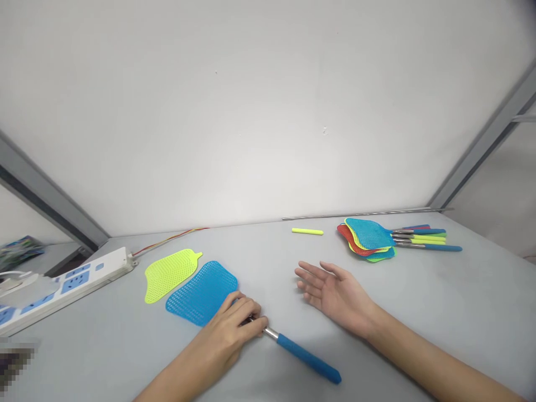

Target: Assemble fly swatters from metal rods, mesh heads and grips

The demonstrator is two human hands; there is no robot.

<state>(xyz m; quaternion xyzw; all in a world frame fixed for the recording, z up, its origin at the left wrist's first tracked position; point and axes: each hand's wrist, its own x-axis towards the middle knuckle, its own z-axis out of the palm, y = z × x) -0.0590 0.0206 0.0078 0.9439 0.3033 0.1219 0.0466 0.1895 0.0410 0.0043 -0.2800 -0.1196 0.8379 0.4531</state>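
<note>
My left hand (pixel 237 329) is closed around the neck of a blue fly swatter (pixel 203 293), where the mesh head meets the metal rod. Its blue grip (pixel 310 358) points to the lower right, lying on or just above the table. Palm turned up and fingers spread, my right hand (pixel 335 293) holds nothing and is right of the swatter. A loose yellow-green mesh swatter head (pixel 171 273) lies beside the blue one. At the back right rests a pile of fly swatters (pixel 368 234) in blue, red, yellow and green, with their handles to the right.
A yellow-green tube (pixel 307 231) lies near the back of the grey table (pixel 259 245). Along the white wall runs a thin metal rod (pixel 360 215). A white power strip (pixel 79 285) with a plug and red and yellow wires (pixel 167 241) occupies the left side.
</note>
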